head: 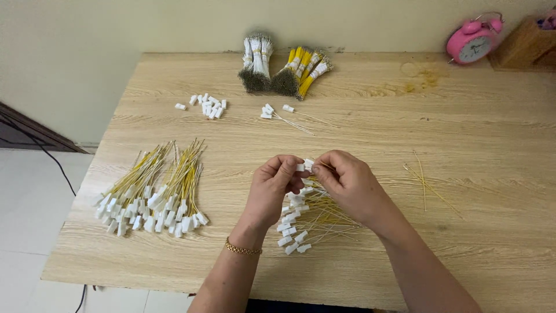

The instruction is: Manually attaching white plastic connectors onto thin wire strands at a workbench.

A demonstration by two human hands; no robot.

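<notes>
Pinching a white connector (305, 166) between both hands, the left hand (272, 188) and right hand (347, 182) work above a wired pile (310, 217) on the table (463, 145); steady, aligned fingers probably serve best. Two finished piles, two wire bundles (284, 69), one clock (474, 40).

White connectors (304, 166), yellow wires (324, 214)

Small white plastic connector (305, 166) w/ thin yellow wire, pinched between fingertips of both hands, held just above counter. Directly beneath: loose pile of same white-capped yellow wires (307, 217), fanned out, caps mostly toward left.
</notes>
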